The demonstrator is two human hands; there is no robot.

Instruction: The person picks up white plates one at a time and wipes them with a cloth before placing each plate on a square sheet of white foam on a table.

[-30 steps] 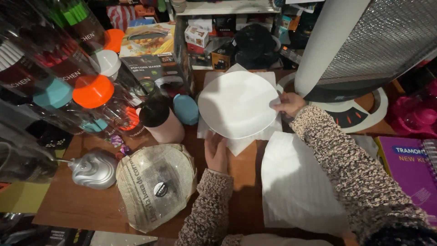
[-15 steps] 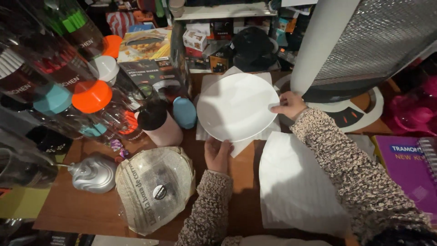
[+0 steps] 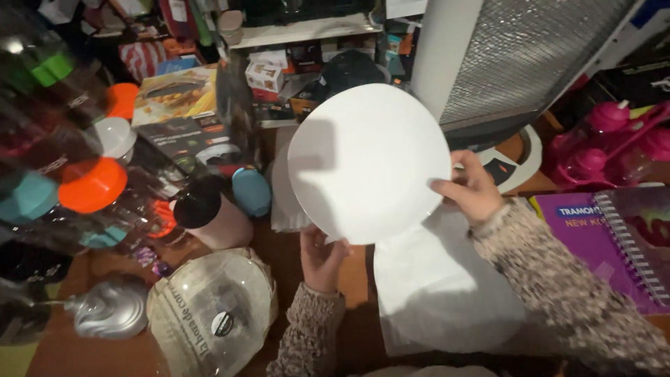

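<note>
Plate: we've got the round white plate lifted off the wooden table, tilted with its face towards us, up over the table's far middle.
Left hand: our left hand pinches the plate's lower rim, fingers closed on it, thumb on the near face.
Right hand: our right hand clamps the right rim, fingers curled tight round the edge.
Grip and plate: the plate sits above and between both hands, its bulk reaching away from us.
Room left: it's tight, with a dark-topped cup and a blue lid just beside the plate's lower left.
Room right: the white fan base stands close behind the right rim.
Near edge: white paper lies under the hands, with a wrapped glass lid towards the near left corner.
</note>
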